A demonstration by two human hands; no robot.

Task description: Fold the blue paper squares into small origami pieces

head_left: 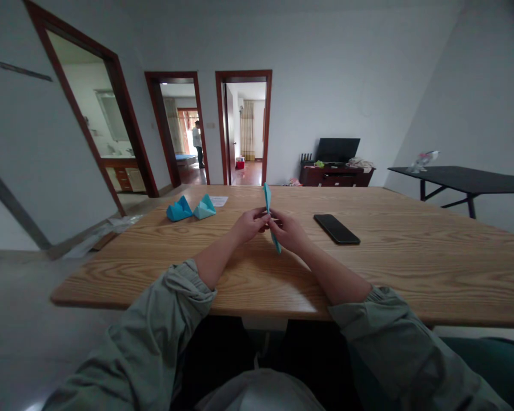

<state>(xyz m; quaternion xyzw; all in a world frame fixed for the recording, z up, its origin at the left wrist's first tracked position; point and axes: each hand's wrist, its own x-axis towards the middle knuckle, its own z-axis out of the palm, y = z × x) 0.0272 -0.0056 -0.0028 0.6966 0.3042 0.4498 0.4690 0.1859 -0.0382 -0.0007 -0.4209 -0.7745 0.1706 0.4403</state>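
Between my two hands, just above the wooden table [248, 274], a folded piece of light blue paper [267, 195] stands edge-on to me. My left hand [249, 224] grips it from the left side, fingers closed on its middle. From the right, my right hand [286, 228] pinches the same paper, and the fingertips of both hands meet there. The paper's lower tip shows beneath the hands; its middle is hidden by the fingers. Farther left on the table sit a darker blue folded paper boat [179, 210] and a light blue folded paper boat [204, 208], side by side.
A black phone [336, 229] lies to the right of my hands. Behind the paper boats is a white printed slip [219, 201]. Beyond the table are a TV [338, 150] on a cabinet, a black table [466, 177] and a person [197, 142] in a far doorway.
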